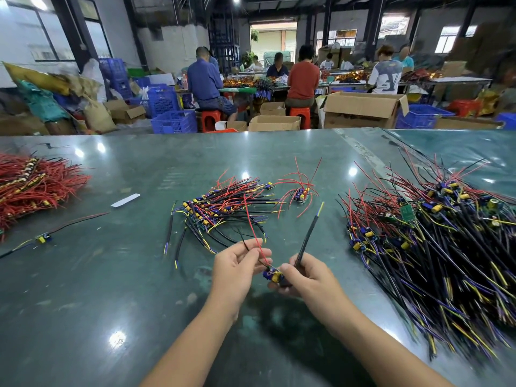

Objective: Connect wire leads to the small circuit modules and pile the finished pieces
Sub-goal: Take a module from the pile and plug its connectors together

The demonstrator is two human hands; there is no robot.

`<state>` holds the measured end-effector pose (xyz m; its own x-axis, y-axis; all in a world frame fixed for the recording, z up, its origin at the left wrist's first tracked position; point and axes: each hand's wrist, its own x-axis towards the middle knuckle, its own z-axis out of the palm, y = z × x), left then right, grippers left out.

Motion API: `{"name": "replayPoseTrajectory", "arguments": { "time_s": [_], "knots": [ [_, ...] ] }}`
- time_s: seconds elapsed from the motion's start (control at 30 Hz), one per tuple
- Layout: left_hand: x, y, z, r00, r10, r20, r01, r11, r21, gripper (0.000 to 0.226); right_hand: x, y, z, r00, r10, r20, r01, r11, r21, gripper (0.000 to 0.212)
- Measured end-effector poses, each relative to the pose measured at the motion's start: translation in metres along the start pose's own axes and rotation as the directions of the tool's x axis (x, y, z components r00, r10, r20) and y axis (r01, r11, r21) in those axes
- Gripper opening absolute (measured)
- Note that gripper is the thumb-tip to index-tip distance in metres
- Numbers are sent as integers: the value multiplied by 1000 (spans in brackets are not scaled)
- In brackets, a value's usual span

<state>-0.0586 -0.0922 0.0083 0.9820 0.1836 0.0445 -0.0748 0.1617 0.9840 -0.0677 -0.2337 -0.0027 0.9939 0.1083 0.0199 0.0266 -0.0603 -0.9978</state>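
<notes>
I see both hands raised just above the green desk (139, 289), near its front edge. The left hand (237, 266) has its fingers curled, pinching a red wire (252, 233) and a thin black wire (247, 245) that rise from a small circuit module (272, 275). The module sits between the two hands; only its blue and yellow parts show, and the right thumb covers its near side, so I cannot tell how the leads join it. The right hand (304, 275) grips the module end of a black sleeved cable (308, 233), which slants up and away to a yellow and blue tip. The fingers on the far side of that hand are hidden.

Behind the hands lies a middle pile (220, 208) of modules with red, black and yellow leads. Just beyond it to the right sits a small cluster (300, 192) with red wires standing up. A large heap (435, 236) of black cables and modules fills the right of the desk and is cut off by the frame edge; its near part is blurred. A red bundle (33, 185) at the far left is also cut off. A single wired module (44, 238) lies at the left, its lead running out of frame. A white strip (125, 200) lies near it; I cannot read it.
</notes>
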Motion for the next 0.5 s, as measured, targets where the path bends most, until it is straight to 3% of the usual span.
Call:
{"name": "replayPoseTrajectory", "arguments": {
  "time_s": [0.13,0.23,0.33,0.43,0.5],
  "knots": [
    [6,6,-10,994,10,-110,-29,985,-169,20,-1,-9,2,999,-8,44,-1,981,196,19],
    [8,9,-15,991,-37,-132,-2,959,-282,20,-4,-12,3,999,-9,52,-4,969,246,18],
    [6,11,-18,996,-89,-5,84,961,-264,20,-6,-13,2,999,-13,35,4,971,240,18],
    [-2,9,-14,975,-103,195,122,989,-87,27,-6,-11,-1,999,-24,29,16,969,246,18],
    [-5,7,-8,975,-85,205,98,994,-56,24,-6,-11,-3,998,-40,42,29,972,235,17]
  ]
}}
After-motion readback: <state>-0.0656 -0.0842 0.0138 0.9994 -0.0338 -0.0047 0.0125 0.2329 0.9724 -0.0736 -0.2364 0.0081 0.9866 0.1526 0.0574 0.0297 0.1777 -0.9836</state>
